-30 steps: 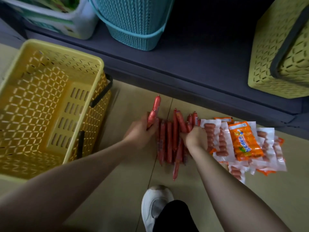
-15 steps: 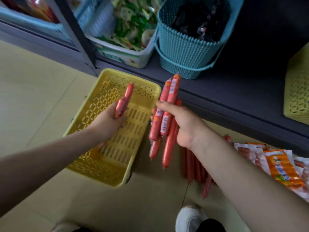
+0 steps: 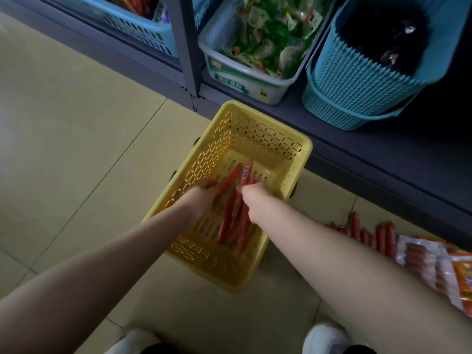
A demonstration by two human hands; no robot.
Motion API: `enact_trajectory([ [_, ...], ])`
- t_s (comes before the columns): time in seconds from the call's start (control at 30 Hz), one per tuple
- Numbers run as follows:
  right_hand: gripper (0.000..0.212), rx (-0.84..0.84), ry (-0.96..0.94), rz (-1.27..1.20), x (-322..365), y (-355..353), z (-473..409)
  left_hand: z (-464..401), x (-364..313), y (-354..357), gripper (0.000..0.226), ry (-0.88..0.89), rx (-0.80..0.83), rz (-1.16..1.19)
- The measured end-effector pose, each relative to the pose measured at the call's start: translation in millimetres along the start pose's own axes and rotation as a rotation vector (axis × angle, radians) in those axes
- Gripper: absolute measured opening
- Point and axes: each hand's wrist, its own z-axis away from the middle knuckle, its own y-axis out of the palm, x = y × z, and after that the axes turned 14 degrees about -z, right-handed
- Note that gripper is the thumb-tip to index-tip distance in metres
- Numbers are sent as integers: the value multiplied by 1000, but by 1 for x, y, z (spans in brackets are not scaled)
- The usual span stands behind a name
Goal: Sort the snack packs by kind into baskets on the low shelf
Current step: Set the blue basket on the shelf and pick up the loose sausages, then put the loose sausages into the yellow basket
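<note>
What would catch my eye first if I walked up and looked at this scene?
Probably the yellow basket on the floor in the middle, where the left hand and right hand hold a bunch of red sausage sticks inside it. Behind it, on the low shelf, stand a teal woven basket of dark packs and a white bin of green snack packs.

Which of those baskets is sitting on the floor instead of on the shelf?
The yellow basket, the one both hands are lowering red sausage sticks into. The others sit on the shelf.
</note>
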Motion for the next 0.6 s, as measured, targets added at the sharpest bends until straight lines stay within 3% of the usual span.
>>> enact_trajectory([
  [0.07, 40, 40, -82, 87, 10, -8, 15, 10, -8, 0, 31, 83, -83, -71],
  [0.13, 41, 88, -335, 132, 24, -28, 30, 19, -20, 1, 33, 237, -193, -152],
  [0.2, 26, 171, -618, 93, 42, -58, 46, 27, -35, 6, 30, 399, -281, -215],
  [0.27, 16, 156, -737, 2, 54, -97, 45, 39, -51, 16, 27, 508, -269, -230],
  [0.33, 22, -10, -689, -2, 48, -143, 20, 52, -68, 29, 25, 610, -241, -264],
  [0.4, 24, -163, -570, 160, 19, -187, -15, 65, -85, 45, 27, 709, -207, -308],
  [0.5, 15, -184, -394, 432, -37, -245, -58, 78, -105, 78, 30, 779, -102, -278],
  [0.6, 50, -271, -411, 716, -74, -266, -78, 73, -111, 124, 35, 635, 90, -293],
])
